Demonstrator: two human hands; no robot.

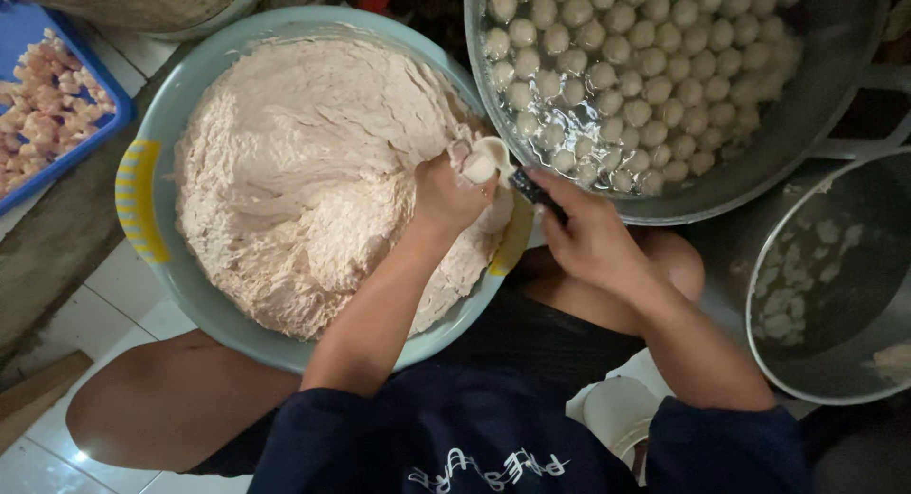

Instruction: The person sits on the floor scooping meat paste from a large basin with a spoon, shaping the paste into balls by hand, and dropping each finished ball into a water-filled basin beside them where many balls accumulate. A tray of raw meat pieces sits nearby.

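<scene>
Left hand (451, 195) fisted at the right edge of the pale pink paste mound (304, 171) in the light blue plastic basin (152, 124), squeezing a paste ball (477, 167) out on top. Right hand (588, 238) pinches a dark-handled spoon (512, 171) closed, bowl against the ball. Just beside: metal pot of floating pale balls (664, 67) in water

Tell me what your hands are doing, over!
Left hand squeezing a paste ball over the basin. Right hand holds spoon at it. Nothing blocking.
</scene>
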